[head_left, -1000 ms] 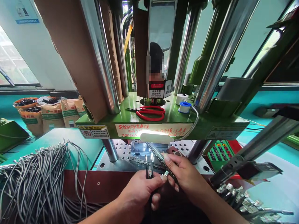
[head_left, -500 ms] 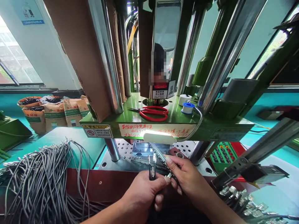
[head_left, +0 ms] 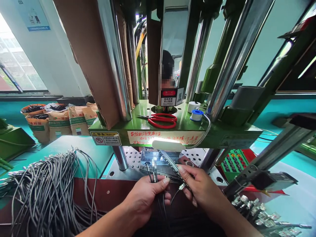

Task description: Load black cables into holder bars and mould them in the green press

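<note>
Below the lamp (head_left: 168,145), the left hand (head_left: 146,193) grips cables (head_left: 155,174), the right hand (head_left: 198,184) a metal bar (head_left: 170,161); tilting could drop its seemingly loose plug (head_left: 182,187).

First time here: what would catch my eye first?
Red-handled scissors lie on the green ledge, mid-picture. Below the glowing lamp, the left hand holds thin dark cables and the right hand a metal strip. A big heap of grey cables fills the lower left.

Narrow gap between left hand (head_left: 148,192) and right hand (head_left: 199,184), dark cable (head_left: 173,196) in it, white lamp (head_left: 168,145) farther ahead.
</note>
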{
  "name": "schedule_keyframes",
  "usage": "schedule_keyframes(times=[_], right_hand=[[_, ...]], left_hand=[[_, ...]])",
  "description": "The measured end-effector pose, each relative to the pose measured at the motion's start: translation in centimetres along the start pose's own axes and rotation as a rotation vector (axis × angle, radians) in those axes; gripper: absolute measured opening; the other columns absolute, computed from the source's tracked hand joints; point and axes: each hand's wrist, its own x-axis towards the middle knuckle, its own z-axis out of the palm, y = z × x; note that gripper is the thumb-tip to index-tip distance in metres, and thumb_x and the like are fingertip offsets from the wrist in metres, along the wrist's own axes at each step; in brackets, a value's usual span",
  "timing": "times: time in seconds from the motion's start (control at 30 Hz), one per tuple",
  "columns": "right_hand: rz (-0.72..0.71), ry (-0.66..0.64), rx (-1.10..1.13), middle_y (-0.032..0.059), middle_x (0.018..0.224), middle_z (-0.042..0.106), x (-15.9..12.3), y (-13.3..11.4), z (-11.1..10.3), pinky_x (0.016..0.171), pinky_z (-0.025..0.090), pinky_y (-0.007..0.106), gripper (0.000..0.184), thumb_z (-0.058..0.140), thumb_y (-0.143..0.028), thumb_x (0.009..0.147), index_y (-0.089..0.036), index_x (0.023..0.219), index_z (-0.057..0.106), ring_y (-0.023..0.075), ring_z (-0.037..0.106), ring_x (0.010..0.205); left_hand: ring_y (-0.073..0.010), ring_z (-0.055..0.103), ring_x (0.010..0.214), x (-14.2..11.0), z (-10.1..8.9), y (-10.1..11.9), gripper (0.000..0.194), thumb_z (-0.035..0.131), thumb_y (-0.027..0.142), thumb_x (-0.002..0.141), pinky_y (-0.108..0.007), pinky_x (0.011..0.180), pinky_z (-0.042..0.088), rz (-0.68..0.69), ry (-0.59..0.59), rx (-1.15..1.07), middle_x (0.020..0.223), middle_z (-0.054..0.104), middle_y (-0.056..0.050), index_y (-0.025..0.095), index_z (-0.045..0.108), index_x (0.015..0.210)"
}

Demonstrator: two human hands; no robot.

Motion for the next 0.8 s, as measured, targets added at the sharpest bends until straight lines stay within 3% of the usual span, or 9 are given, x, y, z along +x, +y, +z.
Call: schedule_keyframes(times=[0.13,0.3,0.8], right_hand=[[0.017,-0.034,0.047,-0.0087,0.041,0.041,0.09,0.10,-0.06,0.032,0.029,0.016,0.049,0.044,-0.063,0.085,-0.019,0.097,0.062,0.0076,0.034,0.033],[-0.012,-0.035,0.040,-0.0086,0.039,0.041,0.08,0.02,0.18,0.030,0.027,0.016,0.047,0.045,-0.060,0.086,-0.018,0.096,0.063,0.0072,0.033,0.032],[-0.058,-0.111,0.061,-0.0052,0.051,0.053,-0.35,-0.20,0.59,0.030,0.027,0.015,0.048,0.043,-0.061,0.086,-0.017,0.096,0.060,0.0060,0.036,0.034]], left_hand=[[-0.0081,0.051,0.054,-0.10,-0.07,0.25,0.026,0.073,0.016,0.068,-0.020,0.054,0.044,-0.008,-0.020,-0.043,0.067,0.058,-0.002,0.009,0.064,0.092],[-0.0089,0.051,0.053,-0.23,0.40,-0.17,0.018,0.074,0.020,0.067,-0.020,0.054,0.042,-0.004,-0.041,-0.008,0.060,0.057,-0.003,0.009,0.063,0.075],[-0.0070,0.047,0.051,-0.34,0.83,-0.21,0.024,0.076,0.026,0.064,-0.018,0.051,0.036,0.029,-0.102,0.017,0.058,0.055,-0.003,0.008,0.061,0.059]])
